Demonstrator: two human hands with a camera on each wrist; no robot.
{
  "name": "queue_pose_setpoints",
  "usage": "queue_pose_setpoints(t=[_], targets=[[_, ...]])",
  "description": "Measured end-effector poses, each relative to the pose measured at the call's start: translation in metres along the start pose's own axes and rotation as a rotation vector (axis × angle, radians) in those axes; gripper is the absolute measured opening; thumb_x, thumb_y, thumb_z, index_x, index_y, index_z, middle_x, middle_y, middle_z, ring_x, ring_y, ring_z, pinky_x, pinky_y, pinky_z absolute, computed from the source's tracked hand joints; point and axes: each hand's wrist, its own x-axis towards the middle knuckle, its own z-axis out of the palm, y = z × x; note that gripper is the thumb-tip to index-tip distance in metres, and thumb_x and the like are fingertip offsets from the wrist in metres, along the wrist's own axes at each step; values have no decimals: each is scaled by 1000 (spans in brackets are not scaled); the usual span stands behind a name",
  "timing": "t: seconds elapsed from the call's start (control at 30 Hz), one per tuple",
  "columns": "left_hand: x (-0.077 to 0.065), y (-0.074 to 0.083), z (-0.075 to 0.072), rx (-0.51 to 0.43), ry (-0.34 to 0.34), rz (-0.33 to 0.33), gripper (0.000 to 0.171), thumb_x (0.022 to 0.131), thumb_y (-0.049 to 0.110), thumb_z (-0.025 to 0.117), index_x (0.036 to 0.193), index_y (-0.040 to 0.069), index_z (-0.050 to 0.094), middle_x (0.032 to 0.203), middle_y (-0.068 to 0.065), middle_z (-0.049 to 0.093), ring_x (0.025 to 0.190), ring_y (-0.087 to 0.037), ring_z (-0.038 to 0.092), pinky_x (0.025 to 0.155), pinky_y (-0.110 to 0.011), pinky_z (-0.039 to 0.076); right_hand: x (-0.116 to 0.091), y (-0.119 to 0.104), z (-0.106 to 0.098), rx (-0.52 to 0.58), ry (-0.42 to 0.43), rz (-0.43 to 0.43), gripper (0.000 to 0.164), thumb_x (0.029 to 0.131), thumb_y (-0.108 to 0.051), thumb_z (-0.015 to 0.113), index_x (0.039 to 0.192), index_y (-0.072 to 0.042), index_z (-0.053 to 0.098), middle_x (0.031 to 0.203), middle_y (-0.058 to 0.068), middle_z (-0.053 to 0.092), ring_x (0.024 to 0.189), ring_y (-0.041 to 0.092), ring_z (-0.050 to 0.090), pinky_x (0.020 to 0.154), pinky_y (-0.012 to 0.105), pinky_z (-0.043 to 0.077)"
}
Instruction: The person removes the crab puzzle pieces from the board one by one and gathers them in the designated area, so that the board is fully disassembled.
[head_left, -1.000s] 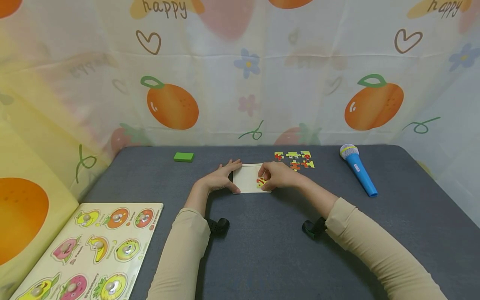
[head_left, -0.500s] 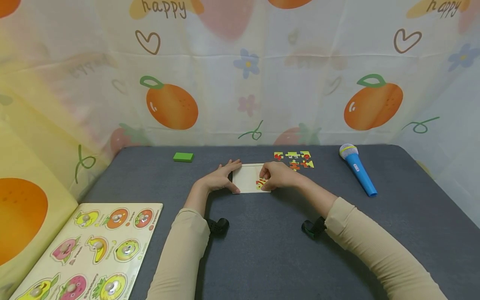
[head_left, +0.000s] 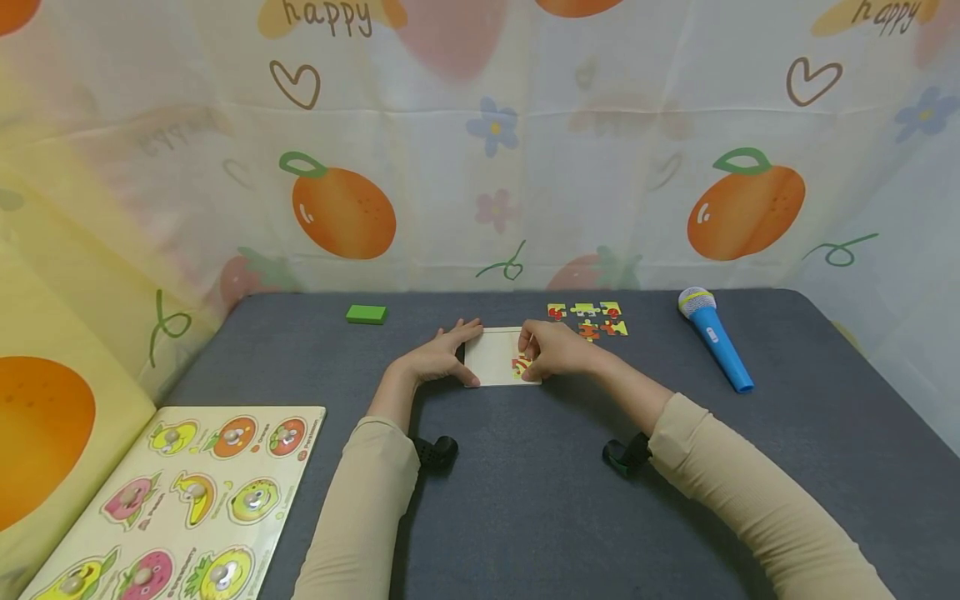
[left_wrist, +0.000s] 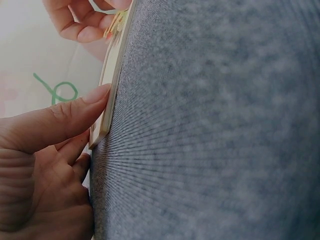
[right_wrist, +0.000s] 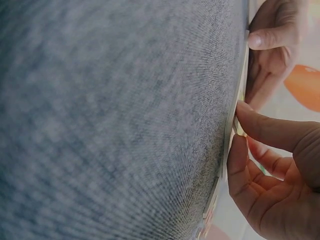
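Note:
A pale, rimmed puzzle board (head_left: 491,354) lies flat on the dark table. My left hand (head_left: 435,357) holds its left end, the thumb on the near edge and the other fingers toward the far corner. Over the board's right end, my right hand (head_left: 558,346) pinches a small red and yellow jigsaw piece (head_left: 519,365) between thumb and fingers, low against the board. Part of that piece is hidden by the fingers. In the right wrist view, the thumb and index finger meet at the piece (right_wrist: 239,127). Several loose jigsaw pieces (head_left: 587,309) lie beyond the right hand.
A green block (head_left: 366,314) sits at the back left. At the right is a blue toy microphone (head_left: 722,346). A fruit knob puzzle (head_left: 161,462) occupies the near left. A printed cloth (head_left: 427,167) hangs behind the table.
Both hands stay in nearly the same place. The jigsaw piece under the right fingers has turned or shifted slightly on the board.

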Motion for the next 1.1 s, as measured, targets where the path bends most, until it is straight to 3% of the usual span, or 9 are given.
queue_pose_setpoints(t=[0.47,1.1], targets=[[0,0,0,3,10,9,100,76,6,79,158,8,22,170,-5,7,158,-26,-10,126,-52,-14,-2,0,-2,61,5,-5,21,86,3,66,106,-1,58,87,10,64,66,13,58,60,22,47],[-1,2,0,2,5,-1,100,76,7,78,159,8,22,170,-6,5,158,-25,-11,126,-51,-14,-4,3,-6,115,18,-40,18,88,3,65,105,0,60,85,12,66,70,15,66,66,26,56]])
